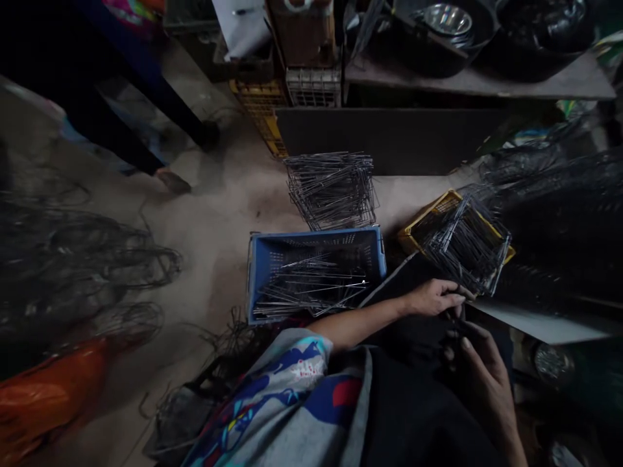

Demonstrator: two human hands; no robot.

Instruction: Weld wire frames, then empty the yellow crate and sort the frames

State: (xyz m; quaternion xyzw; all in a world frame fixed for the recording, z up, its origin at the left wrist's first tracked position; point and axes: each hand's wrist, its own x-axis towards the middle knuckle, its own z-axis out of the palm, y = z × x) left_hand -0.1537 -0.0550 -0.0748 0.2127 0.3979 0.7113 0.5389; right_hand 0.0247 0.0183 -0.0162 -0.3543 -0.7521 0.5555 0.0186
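My left hand (433, 297) reaches to the right across my lap, its fingertips pinching thin wire at the near edge of a stack of bent wire frames (467, 243). That stack lies in a yellow crate (428, 217). Just below, my right hand (479, 366) curls its fingers around a small dark wire piece; the dim light hides its shape. A blue plastic crate (257, 272) to the left of my hands holds several loose straight wires (311, 285).
Another pile of wire frames (333, 188) sits on the concrete floor behind the blue crate. Tangled dark wire (87, 259) and an orange bag (53, 389) lie at left. A dark panel (389, 139), a shelf with metal bowls (448, 19), and stacked crates (263, 107) stand behind.
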